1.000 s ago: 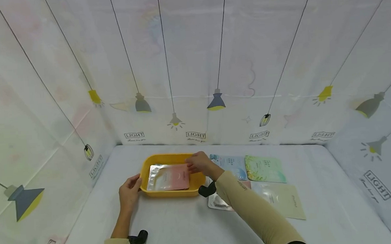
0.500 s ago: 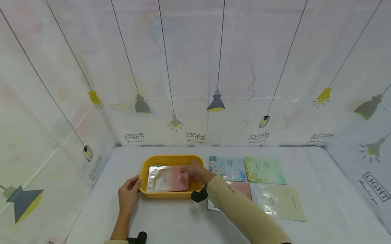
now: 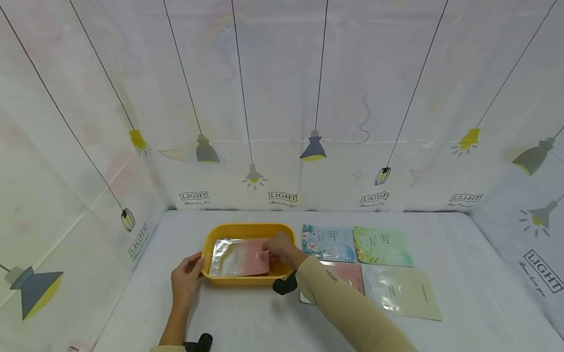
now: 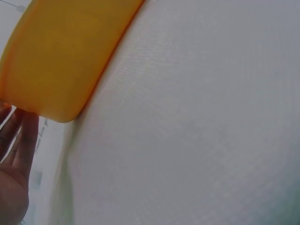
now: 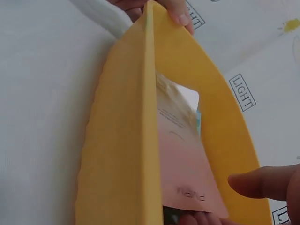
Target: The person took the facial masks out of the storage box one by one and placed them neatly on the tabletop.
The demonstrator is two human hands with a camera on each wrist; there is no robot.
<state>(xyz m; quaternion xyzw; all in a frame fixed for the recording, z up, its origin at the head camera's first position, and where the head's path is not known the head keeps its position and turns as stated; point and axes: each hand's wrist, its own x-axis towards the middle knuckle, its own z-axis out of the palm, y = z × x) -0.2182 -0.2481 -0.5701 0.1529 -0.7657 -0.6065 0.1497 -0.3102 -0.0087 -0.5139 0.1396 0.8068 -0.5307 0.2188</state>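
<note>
A yellow plastic tray [image 3: 239, 281] stands on the white table. My left hand [image 3: 186, 279] grips its left end, the thumb [image 5: 182, 16] over the rim and the fingers [image 4: 28, 136] outside. A pink-and-silver face mask sachet [image 3: 248, 257] lies in the tray, with the blue edge of another thing [image 5: 198, 123] showing beneath it. My right hand [image 3: 281, 248] is inside the tray at the sachet's pink end. In the right wrist view its fingertips [image 5: 201, 218] touch that end from below, while the thumb [image 5: 255, 183] is held apart from it.
Right of the tray lie a blue floral sachet [image 3: 330, 242], a green one [image 3: 383, 245], a pink one [image 3: 347, 276] partly under my right sleeve, and a cream one [image 3: 407, 291]. A lamp-printed cloth wall [image 3: 340, 183] stands behind the table.
My right hand has come down from the tray's right rim to the pink end of the sachet. The sachet has shifted slightly left. My left hand stays at the tray's left end.
</note>
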